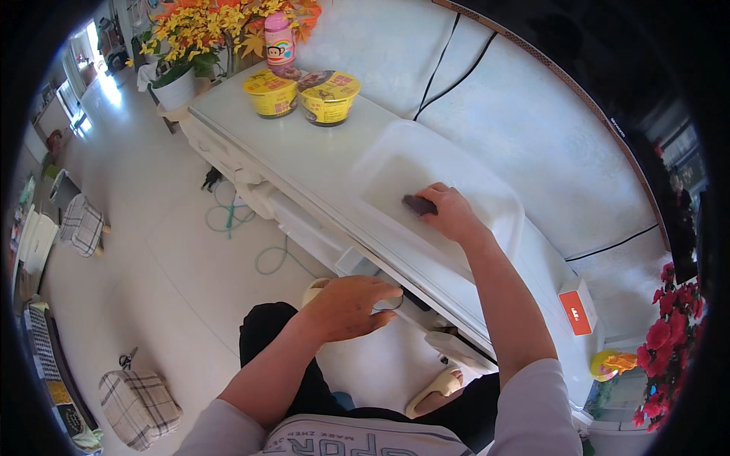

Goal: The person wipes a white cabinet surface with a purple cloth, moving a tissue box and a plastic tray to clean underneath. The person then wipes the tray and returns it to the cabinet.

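Note:
My right hand (pixel 450 211) is shut on a small dark purple object (pixel 420 204), whose kind I cannot tell. It is held low inside a white translucent plastic tub (pixel 496 196) on the glossy white cabinet top. In front of the cabinet edge, over my lap, hangs my left hand (pixel 356 308), its thumb and fingers apart. A clear rounded rim (pixel 389 301) shows between them; whether the hand touches it is unclear. Behind that hand, a clear container (pixel 356 263) sits at the cabinet's front, partly hidden.
Two yellow instant-noodle bowls (pixel 329 98) and a pink bottle (pixel 279 43) stand at the cabinet's far end, near a potted plant (pixel 174 88). A red-and-white box (pixel 577 308) lies to the right. Black cables (pixel 456 85) run down the wall; green tubing (pixel 230 216) lies on the floor.

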`<control>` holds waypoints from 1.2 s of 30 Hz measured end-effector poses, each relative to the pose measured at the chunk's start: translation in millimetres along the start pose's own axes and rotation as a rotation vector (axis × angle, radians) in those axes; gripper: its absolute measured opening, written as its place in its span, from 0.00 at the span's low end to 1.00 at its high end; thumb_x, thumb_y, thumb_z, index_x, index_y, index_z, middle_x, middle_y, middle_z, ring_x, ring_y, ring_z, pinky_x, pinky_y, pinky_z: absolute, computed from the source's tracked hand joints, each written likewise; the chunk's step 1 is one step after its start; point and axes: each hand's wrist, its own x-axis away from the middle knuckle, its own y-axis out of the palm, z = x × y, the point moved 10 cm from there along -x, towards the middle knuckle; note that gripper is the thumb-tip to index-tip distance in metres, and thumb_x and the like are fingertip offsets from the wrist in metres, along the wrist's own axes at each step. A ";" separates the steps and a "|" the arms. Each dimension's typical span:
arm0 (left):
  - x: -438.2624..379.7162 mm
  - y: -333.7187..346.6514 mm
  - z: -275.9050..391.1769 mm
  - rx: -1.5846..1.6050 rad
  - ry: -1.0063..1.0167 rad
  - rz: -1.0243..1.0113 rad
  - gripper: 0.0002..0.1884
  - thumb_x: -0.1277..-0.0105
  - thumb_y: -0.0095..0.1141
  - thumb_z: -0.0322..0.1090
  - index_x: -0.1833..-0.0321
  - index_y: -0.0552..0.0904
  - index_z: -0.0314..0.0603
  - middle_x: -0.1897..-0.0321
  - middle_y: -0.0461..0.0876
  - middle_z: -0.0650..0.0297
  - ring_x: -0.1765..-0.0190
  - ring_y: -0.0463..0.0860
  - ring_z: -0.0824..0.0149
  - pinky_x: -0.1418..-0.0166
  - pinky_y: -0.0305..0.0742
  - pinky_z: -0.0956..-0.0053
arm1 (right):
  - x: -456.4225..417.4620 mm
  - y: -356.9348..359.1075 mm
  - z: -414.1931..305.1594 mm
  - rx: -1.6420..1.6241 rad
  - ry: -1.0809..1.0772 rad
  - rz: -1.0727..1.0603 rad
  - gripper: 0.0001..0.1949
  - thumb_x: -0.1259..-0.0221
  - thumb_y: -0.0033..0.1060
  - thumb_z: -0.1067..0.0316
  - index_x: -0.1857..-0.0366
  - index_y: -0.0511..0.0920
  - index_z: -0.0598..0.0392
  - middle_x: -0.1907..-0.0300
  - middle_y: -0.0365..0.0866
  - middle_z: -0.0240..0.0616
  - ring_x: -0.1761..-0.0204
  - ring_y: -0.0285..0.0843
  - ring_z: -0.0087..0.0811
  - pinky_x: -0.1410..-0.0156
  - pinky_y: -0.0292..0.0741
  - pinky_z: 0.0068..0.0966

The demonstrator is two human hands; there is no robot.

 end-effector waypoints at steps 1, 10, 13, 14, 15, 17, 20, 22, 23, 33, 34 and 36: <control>-0.2 0.4 -0.4 -0.013 -0.012 -0.020 0.21 0.27 0.63 0.45 0.37 0.82 0.44 0.47 0.88 0.57 0.43 0.85 0.50 0.38 0.79 0.57 | -2.7 2.1 10.9 -0.059 0.134 -0.040 0.22 0.33 0.68 0.55 0.38 0.84 0.51 0.48 0.89 0.49 0.45 0.87 0.47 0.34 0.80 0.43; 7.3 2.5 -7.5 -0.016 -0.042 -0.016 0.20 0.28 0.64 0.43 0.37 0.82 0.45 0.46 0.88 0.57 0.43 0.85 0.50 0.39 0.80 0.57 | 7.8 -40.5 32.6 0.045 0.324 0.078 0.27 0.26 0.56 0.42 0.38 0.83 0.52 0.57 0.92 0.48 0.49 0.89 0.50 0.39 0.81 0.44; 0.9 4.2 -1.7 -0.016 0.007 -0.002 0.20 0.29 0.65 0.43 0.38 0.83 0.44 0.47 0.88 0.57 0.44 0.85 0.50 0.39 0.80 0.56 | 15.3 -18.9 13.0 -0.085 -0.005 0.079 0.23 0.26 0.60 0.49 0.38 0.83 0.53 0.57 0.92 0.48 0.51 0.89 0.51 0.39 0.82 0.43; -0.6 3.8 -0.6 -0.013 0.016 0.011 0.20 0.29 0.65 0.43 0.38 0.83 0.44 0.47 0.88 0.57 0.44 0.85 0.50 0.39 0.80 0.56 | 16.6 -13.0 17.5 -0.104 -0.003 0.061 0.22 0.26 0.60 0.51 0.39 0.83 0.54 0.58 0.91 0.49 0.53 0.89 0.52 0.41 0.83 0.43; -1.5 3.0 0.4 -0.010 0.022 0.025 0.20 0.29 0.65 0.43 0.39 0.83 0.44 0.48 0.88 0.57 0.44 0.85 0.50 0.39 0.80 0.56 | 16.4 -8.6 18.7 -0.124 -0.004 0.042 0.21 0.27 0.61 0.53 0.40 0.83 0.55 0.59 0.91 0.49 0.55 0.89 0.52 0.42 0.84 0.43; 5.1 0.0 -4.4 -0.024 0.019 0.057 0.19 0.29 0.65 0.43 0.39 0.83 0.43 0.48 0.88 0.57 0.44 0.85 0.50 0.39 0.80 0.56 | 11.2 -10.0 19.0 -0.256 0.361 -0.131 0.18 0.26 0.61 0.52 0.45 0.84 0.55 0.58 0.90 0.50 0.55 0.88 0.52 0.42 0.83 0.43; 7.6 -0.3 -6.7 -0.026 0.008 0.060 0.19 0.30 0.66 0.41 0.39 0.84 0.44 0.49 0.88 0.57 0.44 0.85 0.49 0.39 0.80 0.57 | 13.1 -6.9 38.2 -0.228 0.558 -0.233 0.27 0.24 0.53 0.40 0.41 0.85 0.53 0.57 0.92 0.49 0.59 0.90 0.47 0.47 0.85 0.43; 1.4 0.2 -2.0 -0.020 -0.009 0.028 0.19 0.30 0.66 0.41 0.39 0.84 0.44 0.49 0.88 0.57 0.44 0.85 0.49 0.39 0.80 0.57 | 15.7 -35.7 40.6 0.170 0.250 0.152 0.27 0.26 0.58 0.40 0.36 0.82 0.49 0.50 0.91 0.44 0.47 0.88 0.47 0.37 0.81 0.41; 0.2 0.1 -1.2 -0.023 -0.023 0.013 0.19 0.30 0.66 0.41 0.39 0.84 0.44 0.49 0.88 0.57 0.44 0.85 0.49 0.39 0.80 0.58 | 20.4 -40.2 35.2 0.213 0.137 0.259 0.26 0.27 0.60 0.42 0.36 0.81 0.49 0.49 0.91 0.43 0.45 0.87 0.47 0.34 0.80 0.40; 3.4 -0.9 0.4 -0.017 0.028 0.042 0.18 0.28 0.64 0.45 0.41 0.84 0.44 0.51 0.88 0.58 0.45 0.85 0.53 0.41 0.80 0.56 | 9.8 -10.8 58.6 -0.127 0.487 -0.177 0.25 0.26 0.61 0.49 0.32 0.77 0.53 0.46 0.89 0.46 0.43 0.86 0.49 0.34 0.79 0.41; 4.9 -1.7 -1.8 -0.015 0.013 0.050 0.18 0.28 0.64 0.44 0.41 0.84 0.44 0.51 0.87 0.58 0.45 0.85 0.53 0.41 0.80 0.57 | 10.2 -18.0 54.7 -0.045 0.465 -0.107 0.27 0.26 0.60 0.48 0.30 0.75 0.53 0.43 0.87 0.48 0.42 0.86 0.49 0.33 0.79 0.40; 6.1 -1.8 -3.8 -0.008 -0.008 0.063 0.18 0.28 0.64 0.44 0.41 0.84 0.45 0.51 0.87 0.58 0.46 0.85 0.53 0.41 0.80 0.57 | 11.1 -30.0 41.4 0.001 0.380 0.027 0.31 0.29 0.63 0.50 0.25 0.72 0.51 0.38 0.85 0.48 0.38 0.84 0.50 0.28 0.76 0.39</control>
